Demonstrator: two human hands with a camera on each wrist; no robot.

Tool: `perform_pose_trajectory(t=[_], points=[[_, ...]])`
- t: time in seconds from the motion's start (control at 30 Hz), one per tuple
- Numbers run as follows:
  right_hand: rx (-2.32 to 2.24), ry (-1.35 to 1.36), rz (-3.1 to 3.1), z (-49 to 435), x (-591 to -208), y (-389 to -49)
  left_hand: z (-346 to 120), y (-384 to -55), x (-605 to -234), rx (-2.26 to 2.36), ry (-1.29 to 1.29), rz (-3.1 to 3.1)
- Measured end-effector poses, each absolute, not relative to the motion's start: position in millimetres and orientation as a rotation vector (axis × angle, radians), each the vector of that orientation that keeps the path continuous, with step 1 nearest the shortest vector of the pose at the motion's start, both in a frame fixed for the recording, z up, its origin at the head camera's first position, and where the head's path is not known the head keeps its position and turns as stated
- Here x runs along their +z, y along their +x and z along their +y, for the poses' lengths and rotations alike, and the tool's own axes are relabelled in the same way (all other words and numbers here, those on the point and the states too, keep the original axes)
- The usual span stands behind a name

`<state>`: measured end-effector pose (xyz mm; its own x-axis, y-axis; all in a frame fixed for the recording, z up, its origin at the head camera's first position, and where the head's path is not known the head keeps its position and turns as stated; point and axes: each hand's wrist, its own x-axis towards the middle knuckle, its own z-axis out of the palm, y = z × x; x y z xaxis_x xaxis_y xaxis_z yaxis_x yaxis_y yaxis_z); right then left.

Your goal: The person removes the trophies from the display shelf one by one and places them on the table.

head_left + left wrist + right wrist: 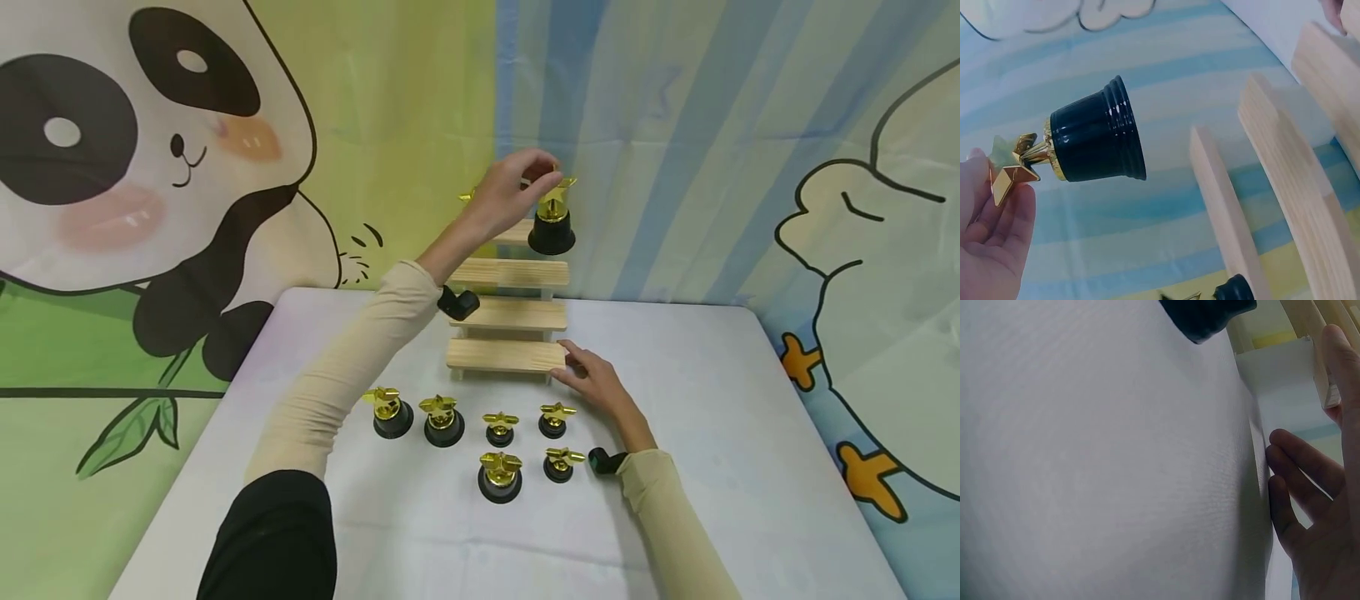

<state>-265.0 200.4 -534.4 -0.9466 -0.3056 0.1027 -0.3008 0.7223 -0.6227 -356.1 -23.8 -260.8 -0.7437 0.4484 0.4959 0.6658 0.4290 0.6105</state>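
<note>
My left hand (pixel 517 187) is raised over the top of a tiered wooden display stand (pixel 506 354). Its fingers and thumb pinch the gold star of a trophy (pixel 552 233), whose black base hangs down near the right end of the top step. In the left wrist view, the trophy (pixel 1094 137) is well apart from the wooden steps (pixel 1297 169). Low at the stand's front right corner, my right hand (pixel 596 379) grips the end of the bottom step between thumb and index finger; its other fingers (pixel 1300 462) are spread.
Another trophy (pixel 467 197) stands on the top step, partly hidden behind the left hand. Several star trophies, including a larger one (pixel 500 479) and a smaller one (pixel 558 467), stand on the white table (pixel 712 400) before the stand. A printed cloth backdrop (pixel 405 100) hangs behind.
</note>
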Motion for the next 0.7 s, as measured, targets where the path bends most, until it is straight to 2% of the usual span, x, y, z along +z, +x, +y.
perform_pose_trajectory(t=[0.4,0.7], points=[[-1.049,-0.496,2.904,205,-530,-270,-69,-277,-270,-1.254,-1.132,-2.338],[-1.046,-0.545,2.914,206,-529,-270,-103,-218,-293,-1.25,-1.101,-2.291]])
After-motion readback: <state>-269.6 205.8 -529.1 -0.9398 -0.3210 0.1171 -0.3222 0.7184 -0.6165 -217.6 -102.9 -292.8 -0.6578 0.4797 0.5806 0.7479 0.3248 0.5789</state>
